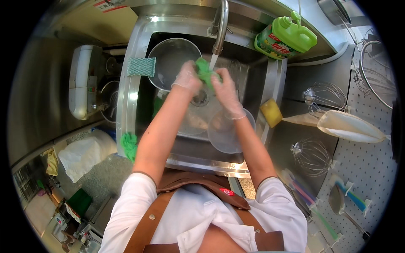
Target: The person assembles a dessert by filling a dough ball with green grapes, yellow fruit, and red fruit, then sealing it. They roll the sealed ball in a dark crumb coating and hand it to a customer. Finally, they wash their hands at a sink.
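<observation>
Both my hands wear clear plastic gloves and meet over the sink [126, 109], under the running tap [220, 31]. Between them is a bunched green cloth [205, 72], wet by the water stream. My left hand [188, 78] is closed on its left side, and my right hand [225, 88] grips its right side. A round metal bowl [168, 52] rests in the sink beside my left hand. Below my right wrist sits a translucent plastic bowl [225, 133]. A whisk, partly hidden, lies in the sink beyond my right hand.
A teal sponge [141, 67] and another green cloth [129, 146] lie on the left rim. On the right rim is a yellow sponge [271, 113]. A green pump bottle [284, 38] stands behind. Whisks [312, 157] hang at right; a stand mixer [85, 82] is at left.
</observation>
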{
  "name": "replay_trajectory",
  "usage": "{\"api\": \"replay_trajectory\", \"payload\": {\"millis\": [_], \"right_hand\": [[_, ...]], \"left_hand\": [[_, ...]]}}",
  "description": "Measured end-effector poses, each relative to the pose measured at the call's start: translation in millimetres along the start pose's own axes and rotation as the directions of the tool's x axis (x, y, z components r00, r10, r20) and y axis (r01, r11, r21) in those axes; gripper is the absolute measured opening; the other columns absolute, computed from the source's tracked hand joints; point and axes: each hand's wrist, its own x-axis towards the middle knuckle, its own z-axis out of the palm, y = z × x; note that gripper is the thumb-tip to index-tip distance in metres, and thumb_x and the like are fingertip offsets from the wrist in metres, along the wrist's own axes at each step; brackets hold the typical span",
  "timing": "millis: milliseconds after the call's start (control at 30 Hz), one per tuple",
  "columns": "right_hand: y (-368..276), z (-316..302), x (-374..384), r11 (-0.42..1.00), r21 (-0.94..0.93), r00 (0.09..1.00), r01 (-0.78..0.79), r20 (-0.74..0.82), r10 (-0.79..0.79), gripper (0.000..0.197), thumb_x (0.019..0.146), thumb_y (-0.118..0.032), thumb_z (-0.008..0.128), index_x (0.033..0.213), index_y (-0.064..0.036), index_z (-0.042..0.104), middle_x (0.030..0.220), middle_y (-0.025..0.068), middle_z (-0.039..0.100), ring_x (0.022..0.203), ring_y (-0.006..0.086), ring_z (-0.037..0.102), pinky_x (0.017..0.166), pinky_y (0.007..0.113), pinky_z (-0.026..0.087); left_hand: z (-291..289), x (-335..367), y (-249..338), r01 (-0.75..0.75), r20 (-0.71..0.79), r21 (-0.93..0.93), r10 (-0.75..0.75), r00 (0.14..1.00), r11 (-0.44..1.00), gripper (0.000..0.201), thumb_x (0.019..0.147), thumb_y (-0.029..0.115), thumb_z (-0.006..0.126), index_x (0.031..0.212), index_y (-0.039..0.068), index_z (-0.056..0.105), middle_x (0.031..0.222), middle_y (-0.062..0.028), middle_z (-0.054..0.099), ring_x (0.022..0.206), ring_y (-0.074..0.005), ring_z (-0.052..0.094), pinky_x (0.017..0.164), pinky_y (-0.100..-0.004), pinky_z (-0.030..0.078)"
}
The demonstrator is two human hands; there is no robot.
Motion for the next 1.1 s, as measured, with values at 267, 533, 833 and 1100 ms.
{"api": "replay_trajectory", "payload": {"millis": [267, 533, 833, 1100], "right_hand": [[2.6, -1.7, 25.4, 0.659, 0.673, 0.941, -0.336, 0.267, 0.207, 0.038, 0.101, -0.027, 0.064, 0.129, -0.0019, 0.061, 0.117, 0.0077, 0.068, 0.104, 0.0193, 0.065, 0.091, 0.032, 0.050], [18.9, 2.8, 45.4, 0.639, 0.678, 0.916, -0.363, 0.133, 0.378, 0.047, 0.099, -0.034, 0.069, 0.133, -0.0049, 0.058, 0.122, 0.0075, 0.065, 0.110, 0.0216, 0.063, 0.095, 0.036, 0.050], [24.9, -27.5, 66.2, 0.630, 0.760, 0.984, -0.160, 0.076, 0.159, 0.027, 0.103, -0.023, 0.060, 0.123, -0.0036, 0.061, 0.118, 0.0114, 0.066, 0.112, 0.0259, 0.063, 0.100, 0.043, 0.050], [-3.1, -23.2, 59.5, 0.037, 0.918, 0.918, -0.394, 0.391, 0.065, 0.044, 0.082, 0.006, 0.056, 0.126, 0.0021, 0.059, 0.123, 0.0173, 0.066, 0.117, 0.0352, 0.063, 0.113, 0.050, 0.045]], "left_hand": [[75.7, -113.7, 53.1, 0.122, -0.019, -0.563, -0.160, 0.987, 0.817, 0.028, 0.106, 0.023, 0.052, 0.126, 0.003, 0.058, 0.127, -0.0139, 0.063, 0.120, -0.0303, 0.062, 0.108, -0.0511, 0.048], [58.1, -133.5, 63.2, -0.078, -0.010, -0.397, 0.080, 0.997, 0.915, 0.028, 0.101, 0.007, 0.056, 0.129, 0.002, 0.060, 0.125, -0.0135, 0.065, 0.122, -0.0292, 0.061, 0.108, -0.0489, 0.049], [8.0, -144.9, 36.2, -0.400, -0.422, 0.158, 0.428, 0.799, 0.903, 0.029, 0.101, 0.004, 0.052, 0.128, -0.001, 0.061, 0.122, -0.0127, 0.064, 0.112, -0.0210, 0.063, 0.096, -0.0370, 0.053], [2.4, -167.2, 19.5, -0.145, -0.545, 0.214, 0.242, 0.803, 0.966, 0.032, 0.100, 0.010, 0.057, 0.130, 0.002, 0.061, 0.121, -0.0087, 0.066, 0.110, -0.0202, 0.064, 0.092, -0.0349, 0.054]]}}
